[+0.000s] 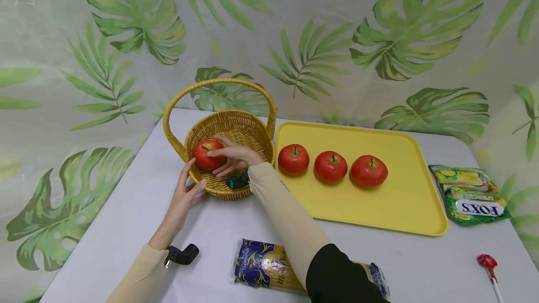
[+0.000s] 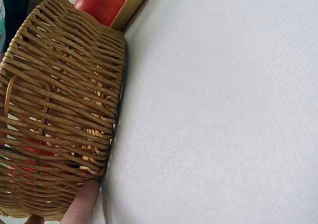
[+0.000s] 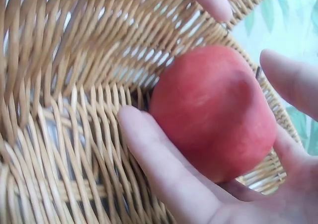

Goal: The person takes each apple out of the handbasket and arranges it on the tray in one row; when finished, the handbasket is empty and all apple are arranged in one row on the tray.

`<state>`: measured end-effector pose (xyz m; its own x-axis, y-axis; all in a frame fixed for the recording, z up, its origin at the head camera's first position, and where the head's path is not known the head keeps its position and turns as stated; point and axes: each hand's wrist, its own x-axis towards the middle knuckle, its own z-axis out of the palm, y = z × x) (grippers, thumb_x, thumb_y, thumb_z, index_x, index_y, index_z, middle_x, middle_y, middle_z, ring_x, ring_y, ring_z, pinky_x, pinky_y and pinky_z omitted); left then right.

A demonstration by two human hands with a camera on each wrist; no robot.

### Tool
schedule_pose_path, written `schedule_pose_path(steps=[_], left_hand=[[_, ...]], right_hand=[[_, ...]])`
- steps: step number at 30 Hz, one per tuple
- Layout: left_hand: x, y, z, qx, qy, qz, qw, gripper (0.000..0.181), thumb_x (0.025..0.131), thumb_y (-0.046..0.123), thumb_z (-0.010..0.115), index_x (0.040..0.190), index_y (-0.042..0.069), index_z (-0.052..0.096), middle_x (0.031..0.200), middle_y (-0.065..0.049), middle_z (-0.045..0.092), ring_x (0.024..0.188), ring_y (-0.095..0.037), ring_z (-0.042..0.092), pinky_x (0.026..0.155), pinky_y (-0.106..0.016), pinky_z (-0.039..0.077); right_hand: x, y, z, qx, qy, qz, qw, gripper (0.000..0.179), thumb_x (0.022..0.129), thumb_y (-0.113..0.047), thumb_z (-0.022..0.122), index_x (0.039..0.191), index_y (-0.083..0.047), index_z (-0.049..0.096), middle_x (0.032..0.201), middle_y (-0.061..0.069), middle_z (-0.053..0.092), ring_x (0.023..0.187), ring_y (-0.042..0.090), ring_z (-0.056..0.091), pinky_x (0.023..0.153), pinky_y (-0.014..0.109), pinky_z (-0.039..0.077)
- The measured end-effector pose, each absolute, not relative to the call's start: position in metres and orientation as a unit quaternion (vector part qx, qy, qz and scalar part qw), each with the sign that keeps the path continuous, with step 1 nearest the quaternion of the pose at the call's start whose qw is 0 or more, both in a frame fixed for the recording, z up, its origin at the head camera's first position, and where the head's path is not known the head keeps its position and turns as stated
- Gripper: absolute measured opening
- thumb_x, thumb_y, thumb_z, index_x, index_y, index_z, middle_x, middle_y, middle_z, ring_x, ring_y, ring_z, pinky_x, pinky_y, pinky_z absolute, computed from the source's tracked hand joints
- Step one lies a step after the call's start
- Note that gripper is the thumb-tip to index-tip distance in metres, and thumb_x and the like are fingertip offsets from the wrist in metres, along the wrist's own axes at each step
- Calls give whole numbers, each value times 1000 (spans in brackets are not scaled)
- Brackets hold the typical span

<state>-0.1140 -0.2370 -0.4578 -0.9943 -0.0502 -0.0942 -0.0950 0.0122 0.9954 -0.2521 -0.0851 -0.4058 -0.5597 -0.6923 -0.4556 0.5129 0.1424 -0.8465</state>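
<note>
A red apple [image 1: 209, 155] lies against the left side of the woven basket [image 1: 229, 117], within its wall. Over it my right hand [image 1: 236, 155] reaches into the basket, its fingers spread around the fruit. In the right wrist view, one extended finger lies along the apple [image 3: 213, 112], while two other fingertips stand apart from its skin. My left hand [image 1: 187, 193] touches the outside of the basket near its front left, with extended fingers. From the left wrist view, a fingertip [image 2: 87, 199] rests at the base of the weave. The basket's tall handle arches above.
Right of the basket stands a yellow tray [image 1: 358, 205] with three red apples [image 1: 330, 167] in a row. A green Fox's packet [image 1: 471, 195] lies past the tray and a red lollipop [image 1: 487, 261] in front. Packaged spaghetti [image 1: 269, 265] lies partly under my right forearm.
</note>
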Motion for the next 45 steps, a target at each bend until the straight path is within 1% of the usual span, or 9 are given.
schedule_pose_path(steps=[3, 8, 12, 15, 21, 27, 35, 42, 45], left_hand=[[-114, -236, -457, -50, 712, 700, 15, 67, 100, 19, 52, 154, 26, 12, 158, -3, -5, 130, -39, 32, 98, -58, 37], [-113, -236, -457, -49, 711, 701, 14, 67, 100, 19, 52, 154, 27, 13, 157, -3, -5, 130, -38, 33, 98, -58, 37], [-113, -236, -457, -47, 708, 705, 15, 67, 100, 19, 52, 154, 28, 13, 157, -3, -6, 130, -37, 33, 98, -57, 36], [-112, -236, -457, -48, 707, 705, 15, 67, 100, 19, 52, 154, 28, 12, 157, -3, -7, 130, -37, 33, 98, -57, 36], [-113, -236, -457, -45, 709, 703, 13, 68, 100, 18, 51, 154, 25, 10, 157, -5, -7, 129, -37, 34, 98, -57, 37], [-112, -236, -457, -47, 711, 702, 13, 69, 100, 18, 52, 154, 25, 10, 157, -5, -8, 129, -37, 34, 98, -55, 37], [-111, -235, -456, -44, 712, 701, 13, 69, 100, 17, 52, 155, 25, 10, 157, -4, -9, 129, -36, 35, 97, -54, 38], [-111, -235, -456, -48, 712, 700, 15, 69, 100, 18, 52, 154, 29, 10, 157, -3, -9, 129, -35, 34, 98, -52, 39], [-111, -235, -455, -47, 713, 699, 16, 70, 100, 18, 52, 154, 28, 10, 157, -3, -9, 129, -35, 34, 97, -49, 41]], right_hand=[[-252, -88, -408, -55, 583, -666, 462, 75, 94, -7, 58, 153, -30, 17, 147, 20, 24, 112, 56, 48, 93, 55, 43], [-251, -89, -410, -44, 592, -674, 441, 72, 91, -2, 62, 149, -25, 26, 143, 14, 30, 117, 46, 48, 92, 52, 45], [-251, -84, -406, -64, 621, -657, 422, 69, 88, -5, 67, 144, -23, 33, 138, 10, 35, 108, 35, 54, 90, 52, 46], [-252, -77, -400, -85, 634, -648, 412, 67, 87, -6, 68, 142, -24, 34, 137, 9, 35, 102, 37, 57, 91, 54, 45], [-256, -54, -383, -143, 642, -639, 398, 63, 90, -8, 65, 142, -24, 34, 137, 10, 33, 104, 42, 57, 90, 55, 45], [-256, -16, -364, -206, 660, -614, 381, 59, 89, -14, 66, 140, -28, 39, 136, 8, 34, 100, 53, 57, 82, 48, 52], [-255, 49, -354, -257, 683, -578, 364, 58, 89, -20, 65, 141, -29, 39, 138, 7, 37, 84, 43, 63, 72, 43, 55], [-253, 106, -356, -234, 715, -562, 343, 58, 90, -25, 66, 142, -31, 39, 140, 5, 35, 79, 36, 63, 79, 54, 52], [-252, 130, -359, -222, 718, -568, 336, 59, 92, -23, 64, 143, -28, 37, 142, 7, 33, 81, 39, 63, 80, 56, 50]])
